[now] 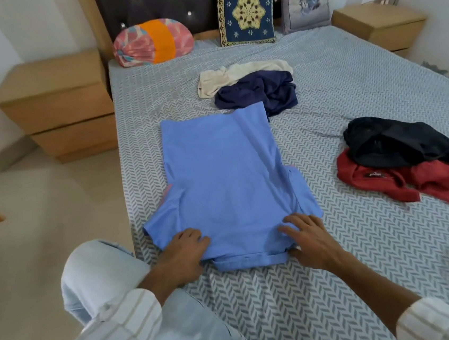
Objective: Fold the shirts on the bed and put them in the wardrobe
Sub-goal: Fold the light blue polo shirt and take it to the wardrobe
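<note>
A light blue shirt (224,181) lies spread face down on the bed (339,268), collar toward me. My left hand (183,253) rests on its near left shoulder, fingers lying on the cloth. My right hand (307,240) rests on the near right shoulder, fingers spread flat, thumb by the collar. A crumpled navy shirt (258,94) and a cream shirt (241,78) lie just beyond the blue one. To the right, a black shirt (397,142) lies on top of a red shirt (424,182). No wardrobe is in view.
Pillows and cushions (246,9) lean on the headboard. Wooden bedside tables stand at the left (58,104) and the right (380,24). My knee (96,277) is beside the bed's left edge, with bare floor (41,203) to the left.
</note>
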